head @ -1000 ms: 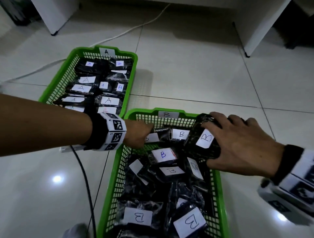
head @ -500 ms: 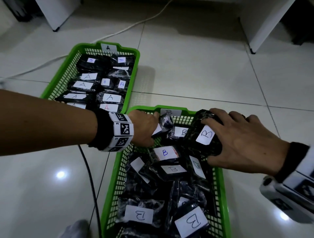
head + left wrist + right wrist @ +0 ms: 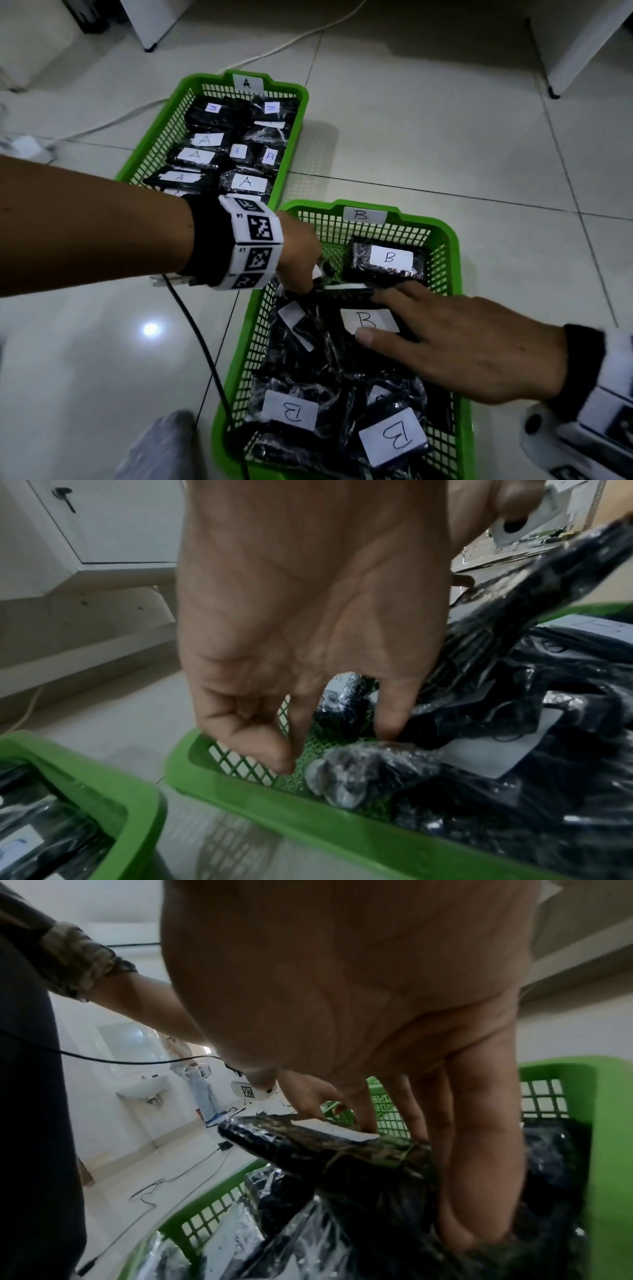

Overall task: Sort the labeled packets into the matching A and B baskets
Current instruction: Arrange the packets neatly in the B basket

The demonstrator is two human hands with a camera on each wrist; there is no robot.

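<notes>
Two green mesh baskets stand on the floor. Basket A [image 3: 294, 102] is farther left and holds black packets labelled A. Basket B [image 3: 452, 246] is nearer and holds B packets. One B packet [image 3: 387, 260] lies flat at its far end. My left hand [image 3: 305, 284] reaches into basket B's far left corner. Its fingers [image 3: 274, 756] hang loosely curled above a small packet [image 3: 346, 777], gripping nothing. My right hand [image 3: 380, 315] lies spread on the pile, its thumb on another B packet [image 3: 370, 317]. A packet tilted on edge [image 3: 342, 291] sits between the two hands.
A black cable [image 3: 205, 359] runs along the floor left of basket B. A white cable [image 3: 274, 51] trails behind basket A. White cabinet legs [image 3: 561, 68] stand at the back. My own foot [image 3: 161, 445] is at the near left.
My right hand let go of the B packet, which now lies at basket B's far end, and moved nearer onto the pile. My left hand lowered the small packet into the corner and released it.
</notes>
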